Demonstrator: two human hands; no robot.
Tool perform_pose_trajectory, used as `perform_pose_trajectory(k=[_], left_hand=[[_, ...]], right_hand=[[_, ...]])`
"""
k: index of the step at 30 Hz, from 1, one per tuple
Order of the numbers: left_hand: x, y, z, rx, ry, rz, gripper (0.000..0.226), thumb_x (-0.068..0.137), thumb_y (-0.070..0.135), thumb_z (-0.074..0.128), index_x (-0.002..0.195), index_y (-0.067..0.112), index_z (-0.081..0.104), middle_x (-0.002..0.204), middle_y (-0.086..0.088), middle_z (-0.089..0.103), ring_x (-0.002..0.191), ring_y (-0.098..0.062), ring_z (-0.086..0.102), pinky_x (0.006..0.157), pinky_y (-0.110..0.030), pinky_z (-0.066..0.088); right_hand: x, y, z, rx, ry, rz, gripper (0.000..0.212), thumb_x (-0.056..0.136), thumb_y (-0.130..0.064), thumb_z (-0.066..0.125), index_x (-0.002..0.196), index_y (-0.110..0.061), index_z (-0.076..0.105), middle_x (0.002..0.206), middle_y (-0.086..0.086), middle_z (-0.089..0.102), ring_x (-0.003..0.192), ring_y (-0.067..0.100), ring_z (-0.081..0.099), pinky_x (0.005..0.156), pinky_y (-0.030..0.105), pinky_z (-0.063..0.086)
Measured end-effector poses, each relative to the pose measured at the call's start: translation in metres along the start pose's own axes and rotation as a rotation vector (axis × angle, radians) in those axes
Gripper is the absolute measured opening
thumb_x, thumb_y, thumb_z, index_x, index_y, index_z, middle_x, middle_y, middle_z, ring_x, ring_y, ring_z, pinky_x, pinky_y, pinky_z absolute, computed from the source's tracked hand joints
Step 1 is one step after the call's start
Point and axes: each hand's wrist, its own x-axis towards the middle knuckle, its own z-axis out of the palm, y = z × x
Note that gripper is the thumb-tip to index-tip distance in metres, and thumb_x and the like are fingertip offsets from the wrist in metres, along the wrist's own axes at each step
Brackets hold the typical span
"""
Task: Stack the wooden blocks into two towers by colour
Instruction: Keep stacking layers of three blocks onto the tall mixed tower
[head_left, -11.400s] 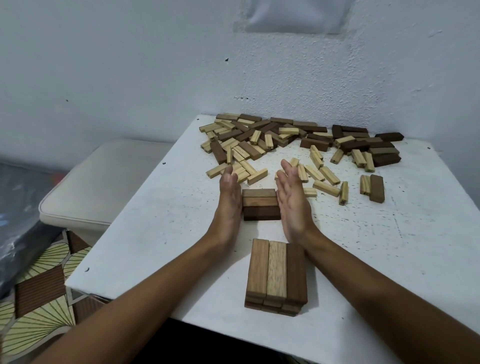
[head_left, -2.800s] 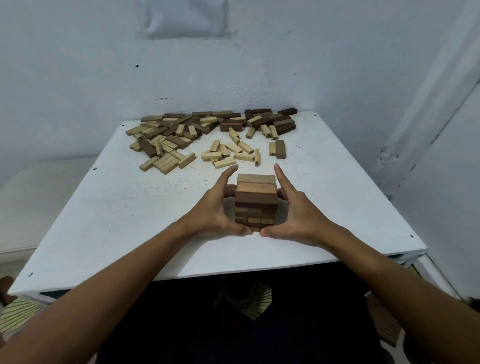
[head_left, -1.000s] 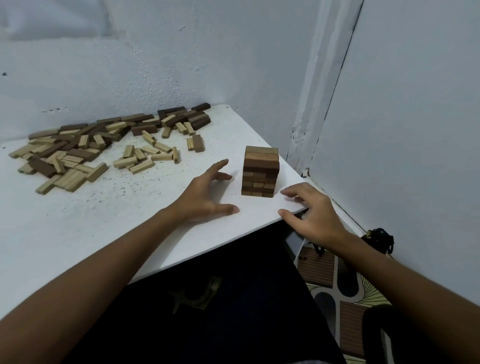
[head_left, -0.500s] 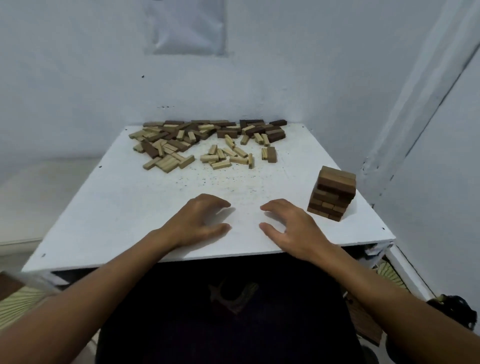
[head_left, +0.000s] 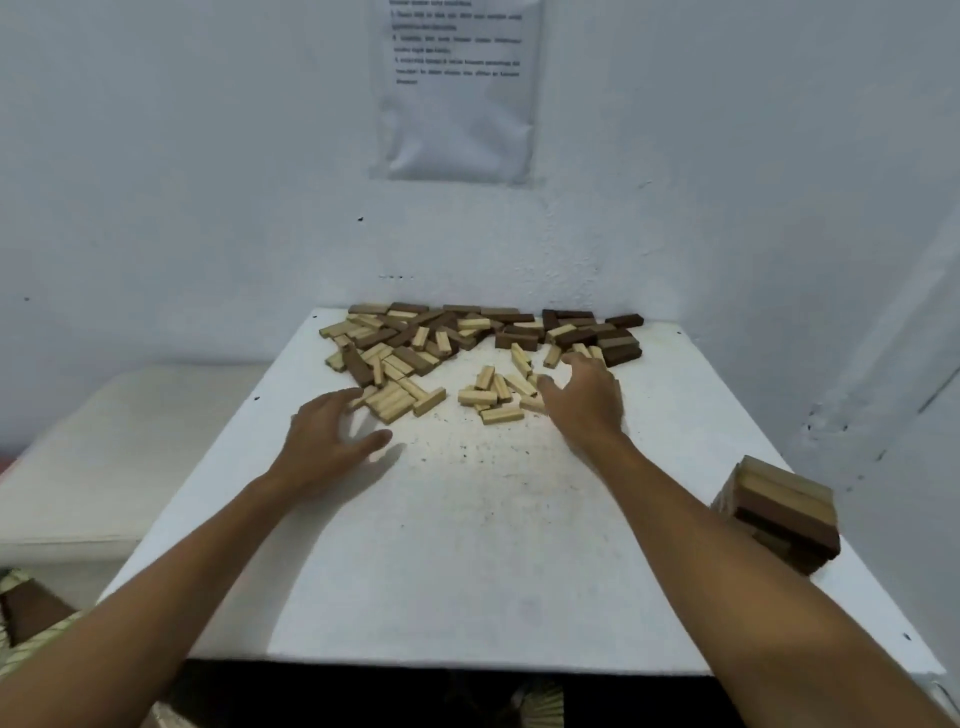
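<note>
Many loose light and dark wooden blocks (head_left: 467, 338) lie scattered along the far edge of the white table (head_left: 467, 545). A short stacked tower of mixed brown blocks (head_left: 779, 512) stands at the table's right edge, near the front. My left hand (head_left: 327, 441) hovers open just short of a cluster of light blocks (head_left: 400, 400). My right hand (head_left: 587, 400) is open, fingers spread over the light blocks (head_left: 493, 395) in the middle. It hides a few of them. Neither hand holds anything.
A white wall stands right behind the table, with a printed sheet (head_left: 457, 88) taped to it. A second wall closes in on the right. A cream cushioned seat (head_left: 104, 457) sits lower on the left. Patterned floor shows at bottom left.
Both hands have moved forward from the table's near edge to the loose blocks. The view has shifted, so the tower now sits at the right edge.
</note>
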Motion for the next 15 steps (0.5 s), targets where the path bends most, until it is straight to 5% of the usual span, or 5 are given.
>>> perform_pose_trajectory(k=[4,11,15], left_hand=[[0.052,-0.017,-0.011,-0.053,0.06,0.006,0.058,0.064,0.068,0.057,0.108,0.031,0.063,0.12,0.002,0.062,0.121,-0.026,0.052,0.097,-0.039,0.036],[0.154,-0.076,-0.012,0.074,0.078,0.017,0.095,0.062,0.091,0.042,0.12,0.02,0.064,0.124,-0.007,0.063,0.121,-0.028,0.053,0.102,-0.05,0.041],[0.193,-0.089,-0.007,0.189,0.067,-0.024,0.096,0.059,0.089,0.034,0.129,0.028,0.058,0.143,-0.008,0.049,0.138,-0.024,0.034,0.11,-0.053,0.024]], right_hand=[[0.067,0.013,0.006,-0.05,-0.015,0.119,0.047,0.089,-0.045,0.056,0.126,-0.015,0.054,0.134,0.015,0.05,0.124,0.035,0.044,0.098,0.046,0.043],[0.166,0.047,0.007,-0.316,-0.149,0.156,0.062,0.092,-0.058,0.043,0.139,-0.017,0.041,0.146,0.017,0.036,0.133,0.036,0.032,0.105,0.05,0.031],[0.201,0.077,0.008,-0.427,-0.271,0.196,0.085,0.09,-0.072,0.032,0.153,-0.016,0.016,0.16,0.015,0.013,0.146,0.037,0.008,0.113,0.056,0.016]])
